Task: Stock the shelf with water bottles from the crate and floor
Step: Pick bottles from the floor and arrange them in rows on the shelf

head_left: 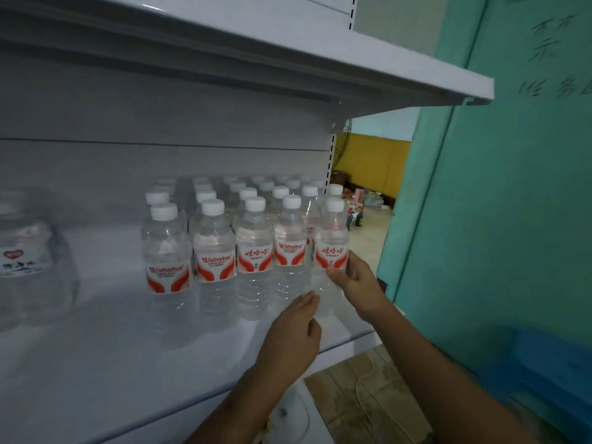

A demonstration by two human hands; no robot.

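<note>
While seating the end bottle (331, 248) at the right end of the front row (224, 251) on the shelf (112, 363): keep upright, label out, press flush to its neighbour, mind the shelf's right edge. Left of the row: larger bottles (25, 254), blurred, labelled, contents look clear. Row itself: white-capped bottles, full of clear water, more ranks behind. Left hand (293, 331) below the end bottle's base, grip half-curled, cannot tell if holding. Right hand (352, 280) grip wrapped round the end bottle's lower body. Right of the row, past the shelf: blue crate (551, 376), contents not visible.
</note>
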